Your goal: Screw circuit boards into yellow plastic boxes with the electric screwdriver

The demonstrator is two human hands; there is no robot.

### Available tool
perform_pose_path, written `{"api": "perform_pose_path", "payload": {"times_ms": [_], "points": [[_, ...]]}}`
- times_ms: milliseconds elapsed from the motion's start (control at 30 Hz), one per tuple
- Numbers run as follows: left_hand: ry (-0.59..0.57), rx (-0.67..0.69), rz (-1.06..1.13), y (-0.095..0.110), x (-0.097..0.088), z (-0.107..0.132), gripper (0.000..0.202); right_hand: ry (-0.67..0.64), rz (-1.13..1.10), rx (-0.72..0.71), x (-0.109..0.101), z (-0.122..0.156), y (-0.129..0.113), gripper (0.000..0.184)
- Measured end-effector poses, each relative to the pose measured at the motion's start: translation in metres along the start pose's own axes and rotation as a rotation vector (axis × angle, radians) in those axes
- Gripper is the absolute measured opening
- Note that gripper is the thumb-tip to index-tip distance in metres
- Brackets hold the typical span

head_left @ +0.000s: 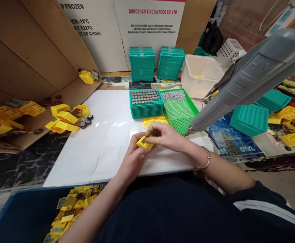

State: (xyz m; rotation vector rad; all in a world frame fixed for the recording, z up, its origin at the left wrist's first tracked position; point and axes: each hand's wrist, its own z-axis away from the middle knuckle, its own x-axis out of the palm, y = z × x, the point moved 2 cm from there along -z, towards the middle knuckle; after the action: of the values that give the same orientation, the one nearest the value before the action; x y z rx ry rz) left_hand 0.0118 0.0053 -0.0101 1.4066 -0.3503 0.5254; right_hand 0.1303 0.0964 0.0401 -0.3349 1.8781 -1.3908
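Note:
My left hand (133, 158) grips a small yellow plastic housing (144, 143) from below, just above the white work surface (96, 145). My right hand (164, 135) is closed on the same housing from above, fingertips pinched against its top; a thin bangle sits on that wrist. A grey electric screwdriver (240, 84) hangs in from the upper right, its tip close to my right hand.
A stack of teal trays (146, 104) topped with coin cells and a green tray (180, 113) of small screws stand behind the hands. Loose yellow housings (63, 119) lie left; a blue bin (28, 212) of them sits below. More teal stacks (142, 64), a white tub (200, 76).

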Motion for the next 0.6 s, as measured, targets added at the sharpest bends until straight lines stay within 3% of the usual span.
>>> {"api": "perform_pose_path", "payload": {"times_ms": [67,133,267,433,533,600], "points": [[0.037,-0.044,0.069,0.003,0.001,-0.001,0.026,0.191,0.250,-0.101,-0.009,-0.009,-0.007,0.008],[0.063,-0.093,0.067,0.005,0.000,-0.002,0.019,0.325,0.593,-0.117,-0.019,-0.023,-0.013,0.018],[0.066,-0.106,0.024,0.003,-0.002,0.000,0.017,0.308,1.014,0.060,-0.032,-0.060,-0.014,0.030],[0.071,-0.065,0.017,0.000,-0.001,0.001,0.022,0.232,1.071,0.213,-0.046,-0.093,-0.010,0.023],[0.089,-0.038,0.015,0.001,-0.001,0.001,0.026,0.260,0.950,0.146,-0.048,-0.090,-0.014,0.018],[0.094,-0.019,0.021,0.000,-0.002,0.001,0.030,0.237,0.721,0.044,-0.041,-0.075,-0.018,0.012]]}}
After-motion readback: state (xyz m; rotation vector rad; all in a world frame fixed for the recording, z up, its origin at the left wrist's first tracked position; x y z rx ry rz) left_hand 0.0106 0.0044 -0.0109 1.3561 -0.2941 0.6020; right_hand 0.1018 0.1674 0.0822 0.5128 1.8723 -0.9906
